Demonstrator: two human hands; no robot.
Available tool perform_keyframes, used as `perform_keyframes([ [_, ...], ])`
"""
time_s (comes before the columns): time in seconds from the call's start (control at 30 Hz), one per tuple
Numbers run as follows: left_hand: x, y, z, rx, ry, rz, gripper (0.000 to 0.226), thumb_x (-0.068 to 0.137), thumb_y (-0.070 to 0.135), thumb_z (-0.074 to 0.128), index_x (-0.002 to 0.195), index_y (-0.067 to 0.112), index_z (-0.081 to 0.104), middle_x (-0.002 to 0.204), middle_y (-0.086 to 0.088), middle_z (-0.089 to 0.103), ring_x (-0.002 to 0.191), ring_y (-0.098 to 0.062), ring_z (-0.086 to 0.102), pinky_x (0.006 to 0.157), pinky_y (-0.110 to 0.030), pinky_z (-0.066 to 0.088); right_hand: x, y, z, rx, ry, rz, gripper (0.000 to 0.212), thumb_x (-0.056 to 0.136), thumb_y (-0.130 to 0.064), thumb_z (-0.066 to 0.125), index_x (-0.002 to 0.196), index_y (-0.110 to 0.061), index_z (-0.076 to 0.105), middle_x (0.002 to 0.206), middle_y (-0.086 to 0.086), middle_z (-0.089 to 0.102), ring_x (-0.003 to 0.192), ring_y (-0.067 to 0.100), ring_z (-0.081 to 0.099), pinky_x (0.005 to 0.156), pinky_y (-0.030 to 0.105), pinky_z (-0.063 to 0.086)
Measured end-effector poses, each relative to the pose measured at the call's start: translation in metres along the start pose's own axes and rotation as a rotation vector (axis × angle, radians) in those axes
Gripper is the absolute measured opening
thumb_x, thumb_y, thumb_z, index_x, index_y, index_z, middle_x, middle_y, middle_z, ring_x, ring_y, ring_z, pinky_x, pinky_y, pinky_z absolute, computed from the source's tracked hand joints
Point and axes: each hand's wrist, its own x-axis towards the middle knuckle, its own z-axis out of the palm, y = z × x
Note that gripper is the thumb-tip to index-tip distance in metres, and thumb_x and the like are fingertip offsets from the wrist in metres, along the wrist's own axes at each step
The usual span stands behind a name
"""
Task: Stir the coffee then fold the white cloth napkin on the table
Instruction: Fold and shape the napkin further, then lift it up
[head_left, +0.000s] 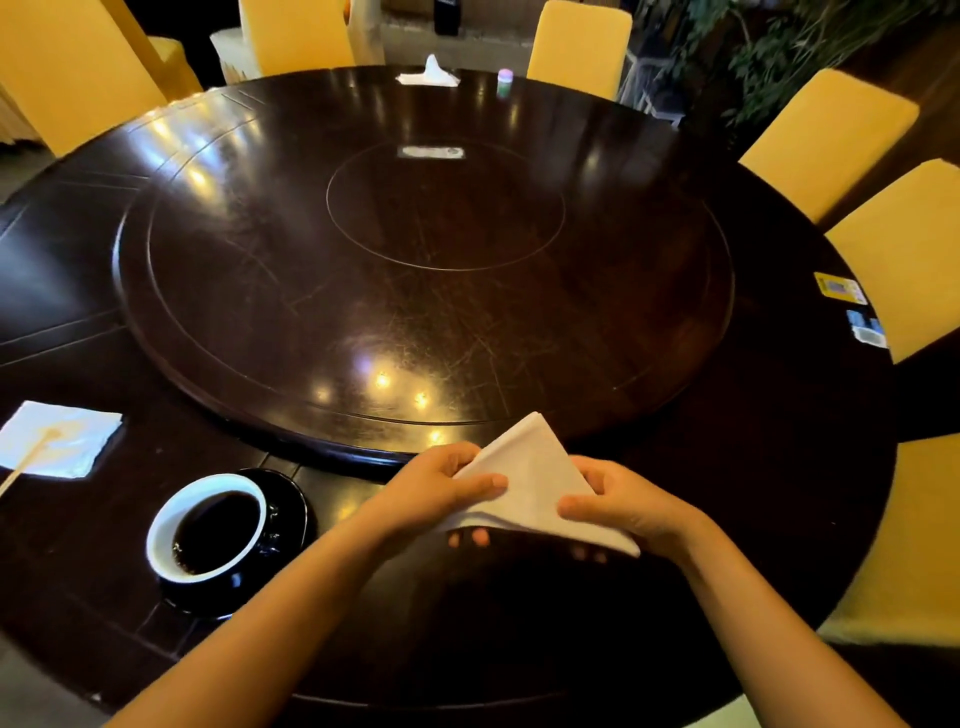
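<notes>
A white cloth napkin (530, 478) folded into a triangle is held just above the dark round table (727, 467), its tip pointing away from me. My left hand (441, 488) grips its left edge with the thumb on top. My right hand (618, 504) grips its right edge the same way. To the left stands a black cup with a white inside (208, 525), full of dark coffee, on a black saucer (291, 499). A wooden stirrer (28, 462) lies on a white paper napkin (62, 439) at the far left.
A raised turntable (415, 270) fills the table's middle. At the far edge lie a folded white napkin (428, 75) and a small pale jar (505, 78). Cards (841, 288) sit at the right rim. Yellow chairs (826, 140) ring the table.
</notes>
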Motion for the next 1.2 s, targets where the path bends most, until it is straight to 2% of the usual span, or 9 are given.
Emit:
perform_keyframes([
  [0.07,0.002,0.001,-0.004,0.028,0.016,-0.017,0.012,0.089,0.018,0.058,0.089,0.006,0.054,0.068,-0.006,0.065,0.041,-0.012,0.058,0.033,-0.016,0.037,-0.009,0.002,-0.005,0.066,-0.06,0.082,0.032,0.079,-0.025,0.068,0.108,-0.015,0.06,0.082,0.008,0.064,0.043,0.011,0.055,0.035,0.016,0.042],
  [0.2,0.002,-0.006,0.001,0.178,0.035,-0.062,0.015,0.09,0.025,0.057,0.083,0.012,0.053,0.066,-0.007,0.06,0.037,-0.01,0.05,0.035,-0.018,0.036,-0.016,0.002,-0.019,0.008,-0.047,0.097,0.028,0.078,-0.028,0.068,0.097,-0.008,0.062,0.079,0.018,0.059,0.037,0.007,0.047,0.033,0.015,0.035],
  [0.37,-0.008,-0.032,0.0,0.191,0.141,-0.093,0.016,0.091,0.025,0.055,0.08,0.014,0.051,0.067,-0.005,0.057,0.039,-0.009,0.05,0.038,-0.019,0.038,-0.007,-0.002,-0.014,-0.256,-0.013,0.137,0.028,0.087,-0.022,0.062,0.102,0.002,0.061,0.079,0.003,0.064,0.059,0.01,0.056,0.053,0.017,0.045],
  [0.5,-0.038,-0.078,0.002,0.196,0.284,-0.109,0.012,0.085,0.017,0.061,0.077,0.019,0.053,0.069,0.002,0.06,0.052,-0.006,0.057,0.05,-0.023,0.046,0.029,0.004,0.007,-0.896,0.091,-0.088,0.013,0.083,-0.025,0.062,0.077,-0.014,0.065,0.086,0.003,0.057,0.081,0.013,0.053,0.074,0.029,0.039],
  [0.6,-0.067,-0.117,0.003,0.412,0.444,-0.104,0.018,0.076,0.03,0.064,0.067,0.031,0.049,0.069,0.009,0.058,0.065,-0.003,0.053,0.064,-0.026,0.043,0.059,0.013,0.037,-1.087,0.14,-0.247,0.012,0.085,-0.021,0.062,0.094,-0.019,0.069,0.094,0.0,0.046,0.092,0.019,0.045,0.078,0.026,0.033],
  [0.73,-0.096,-0.147,0.011,0.493,0.763,-0.051,0.013,0.082,0.022,0.063,0.074,0.022,0.052,0.075,0.01,0.051,0.072,-0.003,0.048,0.059,-0.02,0.036,0.095,0.012,0.084,-1.129,0.119,-0.444,0.012,0.086,-0.019,0.06,0.095,-0.015,0.067,0.093,0.001,0.043,0.089,0.019,0.046,0.073,0.03,0.041],
  [0.83,-0.106,-0.163,0.008,0.538,0.883,-0.022,0.012,0.085,0.019,0.062,0.077,0.017,0.052,0.074,0.011,0.044,0.07,-0.004,0.044,0.055,-0.017,0.033,0.117,0.003,0.112,-1.124,0.112,-0.496,0.014,0.085,-0.016,0.059,0.096,-0.015,0.068,0.094,0.001,0.044,0.089,0.02,0.047,0.072,0.034,0.045],
  [1.07,-0.108,-0.193,-0.01,0.54,0.969,-0.024,0.025,0.084,0.035,0.043,0.077,0.014,0.054,0.076,0.001,0.049,0.068,-0.013,0.046,0.057,-0.025,0.04,0.15,0.008,0.154,-1.101,0.188,-0.531,0.021,0.08,-0.009,0.064,0.1,-0.014,0.067,0.101,0.008,0.052,0.089,0.023,0.05,0.068,0.027,0.041],
  [1.2,-0.106,-0.214,-0.011,0.539,0.92,-0.035,0.006,0.083,0.019,0.053,0.082,0.014,0.052,0.081,-0.001,0.047,0.076,-0.013,0.038,0.072,-0.032,0.036,0.158,0.028,0.165,-1.077,0.19,-0.37,0.043,0.085,-0.008,0.057,0.126,-0.015,0.051,0.121,0.008,0.053,0.109,0.026,0.049,0.087,0.034,0.043],
])
